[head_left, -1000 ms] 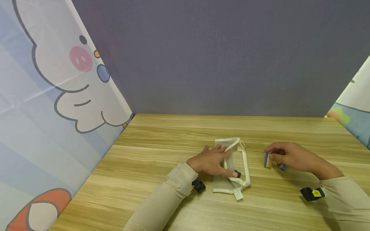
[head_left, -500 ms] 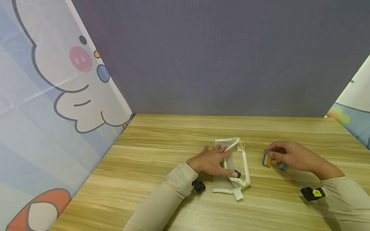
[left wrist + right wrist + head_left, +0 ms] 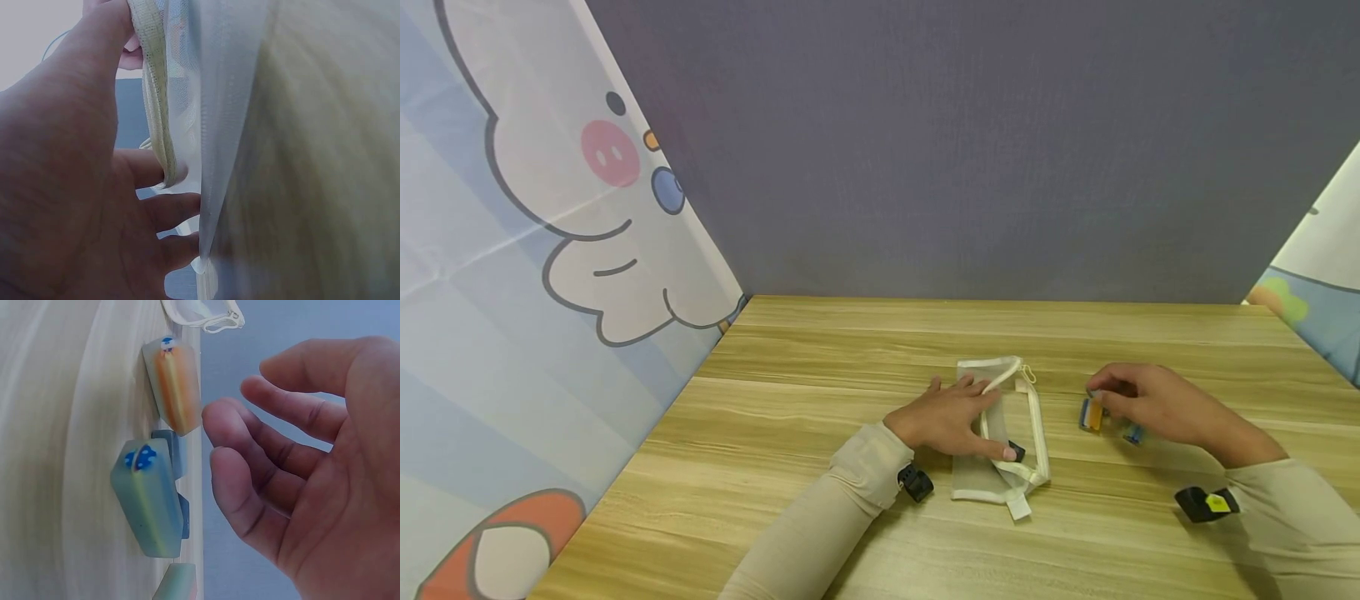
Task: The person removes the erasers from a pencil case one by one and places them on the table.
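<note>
My left hand (image 3: 951, 417) lies spread over a white mesh zip pouch (image 3: 977, 482), its fingers straight against the mesh and its thumb at the unzipped mouth beside a small black item (image 3: 1017, 452). The left wrist view shows the pouch's zipper edge (image 3: 156, 94) next to those fingers. My right hand (image 3: 1157, 404) hovers over small faceted blocks, fingers loosely bent and holding nothing. One block with orange and white stripes (image 3: 172, 387) lies nearest the pouch. A blue-green block (image 3: 147, 500) with a mushroom print lies beside it.
Darker blue pieces (image 3: 169, 450) show behind the two blocks, and a pale green one (image 3: 177, 582) at the lower edge of the right wrist view. A grey panel (image 3: 962, 167) stands along the back of the wooden table (image 3: 820, 350).
My right hand has let go of the orange-striped block, which has shifted slightly left, and has risen a little. My left hand and the pouch have stayed still.
</note>
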{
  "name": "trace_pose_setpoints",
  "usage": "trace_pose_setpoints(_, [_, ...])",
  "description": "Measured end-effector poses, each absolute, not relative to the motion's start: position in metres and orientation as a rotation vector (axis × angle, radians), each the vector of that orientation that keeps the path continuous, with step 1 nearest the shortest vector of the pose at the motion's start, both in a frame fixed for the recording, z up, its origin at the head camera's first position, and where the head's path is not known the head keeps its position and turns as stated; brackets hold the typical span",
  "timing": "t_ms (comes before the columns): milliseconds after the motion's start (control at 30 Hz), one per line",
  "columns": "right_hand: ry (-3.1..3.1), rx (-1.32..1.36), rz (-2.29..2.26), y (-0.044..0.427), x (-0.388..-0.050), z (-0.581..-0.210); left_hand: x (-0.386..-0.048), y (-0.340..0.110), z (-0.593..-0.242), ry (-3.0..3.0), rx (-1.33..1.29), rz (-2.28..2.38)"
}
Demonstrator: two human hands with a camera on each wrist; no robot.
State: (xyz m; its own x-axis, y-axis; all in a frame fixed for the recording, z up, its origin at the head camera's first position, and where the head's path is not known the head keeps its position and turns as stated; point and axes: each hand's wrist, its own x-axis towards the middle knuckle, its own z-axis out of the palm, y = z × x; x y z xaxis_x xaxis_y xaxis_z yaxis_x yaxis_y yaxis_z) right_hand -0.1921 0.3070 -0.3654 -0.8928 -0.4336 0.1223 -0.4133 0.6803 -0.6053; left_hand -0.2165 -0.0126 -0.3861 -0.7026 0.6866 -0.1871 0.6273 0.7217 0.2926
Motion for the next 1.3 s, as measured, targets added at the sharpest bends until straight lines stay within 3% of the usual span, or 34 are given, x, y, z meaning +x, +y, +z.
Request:
trace_pose_setpoints(367, [2.907,-0.721,-0.918,0.299,-0.194,-0.364,-0.218,-0.011,-0.386,2.642,1.032,0.296])
trace_pose_setpoints(1300, [2.605,-1.024,-1.025,0.243,-0.187,-0.374,-0.223,-0.004,-0.385,2.672,1.042,0.246])
